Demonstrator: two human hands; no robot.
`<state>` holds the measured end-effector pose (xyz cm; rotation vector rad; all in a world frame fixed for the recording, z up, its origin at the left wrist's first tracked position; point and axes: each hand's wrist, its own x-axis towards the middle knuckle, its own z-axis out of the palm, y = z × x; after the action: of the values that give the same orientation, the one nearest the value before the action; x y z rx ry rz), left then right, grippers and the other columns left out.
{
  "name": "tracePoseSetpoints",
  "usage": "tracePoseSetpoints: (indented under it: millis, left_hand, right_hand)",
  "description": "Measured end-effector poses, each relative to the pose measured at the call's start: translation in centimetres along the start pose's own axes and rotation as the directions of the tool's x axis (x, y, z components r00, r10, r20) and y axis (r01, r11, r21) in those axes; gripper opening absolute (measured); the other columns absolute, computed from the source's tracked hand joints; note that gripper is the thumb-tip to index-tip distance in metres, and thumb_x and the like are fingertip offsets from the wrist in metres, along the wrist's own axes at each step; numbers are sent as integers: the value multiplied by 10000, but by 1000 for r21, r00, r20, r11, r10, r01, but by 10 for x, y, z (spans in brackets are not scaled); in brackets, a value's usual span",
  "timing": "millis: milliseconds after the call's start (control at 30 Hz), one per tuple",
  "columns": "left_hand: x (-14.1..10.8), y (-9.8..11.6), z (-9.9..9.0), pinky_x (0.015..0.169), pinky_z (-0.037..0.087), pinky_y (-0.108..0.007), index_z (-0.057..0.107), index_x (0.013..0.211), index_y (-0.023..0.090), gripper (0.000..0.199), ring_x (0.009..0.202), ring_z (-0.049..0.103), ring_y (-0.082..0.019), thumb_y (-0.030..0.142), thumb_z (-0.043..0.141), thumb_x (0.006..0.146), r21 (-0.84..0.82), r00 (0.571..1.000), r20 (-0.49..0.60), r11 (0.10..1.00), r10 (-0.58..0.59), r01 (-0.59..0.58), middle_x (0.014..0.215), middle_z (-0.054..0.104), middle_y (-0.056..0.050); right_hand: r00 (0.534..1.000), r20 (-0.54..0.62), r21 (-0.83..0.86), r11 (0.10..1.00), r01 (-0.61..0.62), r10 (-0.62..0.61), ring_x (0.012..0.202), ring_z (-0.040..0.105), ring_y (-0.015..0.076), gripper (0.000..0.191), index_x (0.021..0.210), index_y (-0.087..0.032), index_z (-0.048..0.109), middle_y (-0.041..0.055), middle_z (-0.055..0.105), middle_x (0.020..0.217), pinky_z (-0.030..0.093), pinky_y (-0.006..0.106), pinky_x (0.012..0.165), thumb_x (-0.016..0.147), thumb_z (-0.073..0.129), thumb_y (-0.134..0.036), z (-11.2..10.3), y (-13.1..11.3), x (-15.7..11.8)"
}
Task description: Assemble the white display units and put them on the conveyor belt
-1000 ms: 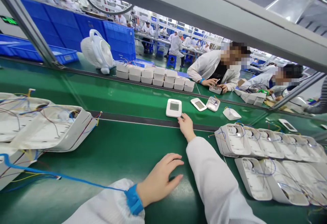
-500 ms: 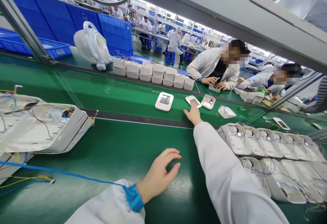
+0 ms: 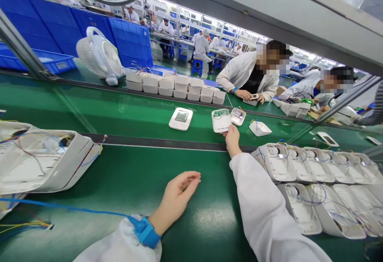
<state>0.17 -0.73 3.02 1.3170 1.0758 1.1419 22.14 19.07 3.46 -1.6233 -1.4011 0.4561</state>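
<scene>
My right hand (image 3: 233, 139) reaches over the far green belt and grips the near edge of a white device front cover (image 3: 222, 124). That cover is tilted up with its inner side towards me, and a strip of green circuit board shows along its top. Right beside it lies an open white housing (image 3: 238, 116) with parts inside. To the left, a white device with a grey display (image 3: 182, 117) rests face up. My left hand (image 3: 179, 196), a blue strap at its wrist, hovers over the near green surface, thumb and fingertips drawn together with nothing seen between them.
Wired white housings stand in rows at right (image 3: 279, 162) and in a stack at left (image 3: 50, 158). A wedge-shaped housing (image 3: 260, 128) lies on the belt. Beyond are stacked grey-white housings (image 3: 158, 84), a fan (image 3: 100, 56) and a co-worker (image 3: 245, 74). A metal beam crosses above.
My right hand has picked up the white cover from the belt and turned its inner side towards me. My left hand's thumb and fingers have closed together.
</scene>
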Motion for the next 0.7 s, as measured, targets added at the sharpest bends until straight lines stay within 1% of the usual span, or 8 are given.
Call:
tracePoseSetpoints:
  millis: [67, 200, 300, 333, 400, 533, 600, 700]
  left_hand:
    - [5, -2, -5, 932, 551, -413, 678, 1131, 195, 381, 1025, 697, -263, 442, 654, 842, -126, 992, -92, 989, -89, 77, 1140, 714, -114]
    - [12, -13, -13, 1123, 414, -447, 559, 1337, 225, 520, 1307, 534, -274, 491, 577, 891, -364, 955, -271, 931, -118, 12, 1379, 597, -88]
    - [12, -16, -12, 1189, 328, -430, 540, 1370, 202, 570, 1353, 491, -279, 478, 588, 874, -523, 949, -275, 852, -152, -16, 1356, 623, -85]
    - [11, -15, -10, 1192, 324, -437, 524, 1386, 202, 588, 1346, 499, -284, 465, 596, 865, -574, 957, -240, 819, -161, -6, 1356, 624, -87]
    - [9, -10, -6, 1175, 347, -477, 477, 1424, 220, 624, 1319, 527, -300, 418, 617, 850, -651, 973, -155, 758, -174, 32, 1382, 605, -87]
    - [6, 1, -2, 1082, 452, -509, 481, 1412, 242, 664, 1181, 632, -318, 407, 680, 800, -678, 971, -79, 726, -226, 114, 1416, 574, -95]
    - [4, 2, -2, 1014, 504, -507, 531, 1368, 218, 642, 1081, 681, -319, 526, 631, 814, -675, 973, -17, 721, -231, 159, 1381, 600, -121]
    - [2, 1, -4, 943, 538, -512, 595, 1300, 190, 630, 986, 711, -316, 620, 518, 845, -676, 966, 97, 697, -237, 239, 1321, 641, -142]
  right_hand:
    - [994, 104, 131, 991, 32, -45, 674, 676, 155, 490, 1118, -139, 573, 94, 699, 891, 510, 243, 574, 1023, 251, -496, 9, -8, -37]
    - [916, 344, 253, 960, 121, -206, 536, 614, 131, 471, 884, -183, 651, 4, 658, 643, 488, 230, 521, 994, 333, -514, 30, -29, -116]
    - [836, 470, 175, 958, 228, -284, 593, 611, 129, 357, 748, -211, 674, -24, 662, 649, 490, 239, 604, 901, 554, -511, 27, -40, -133]
    - [831, 479, 113, 959, 260, -282, 640, 618, 134, 319, 764, -214, 686, -20, 674, 688, 488, 246, 649, 892, 580, -487, 23, -40, -126]
    - [870, 430, -29, 959, 281, -242, 783, 635, 160, 240, 940, -215, 706, 12, 699, 836, 477, 276, 758, 929, 549, -396, 12, -36, -94]
    - [972, 220, -344, 925, 161, -88, 1040, 605, 263, 375, 1298, -149, 569, 147, 646, 1100, 427, 381, 911, 936, 485, -193, -9, -14, -8]
    - [989, 149, -458, 885, 84, -17, 1077, 600, 301, 437, 1362, -131, 513, 204, 591, 1187, 430, 406, 906, 929, 493, -188, -15, 3, 21]
    - [993, 119, -559, 828, 45, 26, 1061, 616, 304, 427, 1356, -145, 521, 211, 558, 1223, 453, 392, 875, 940, 495, -241, -14, 26, 37]
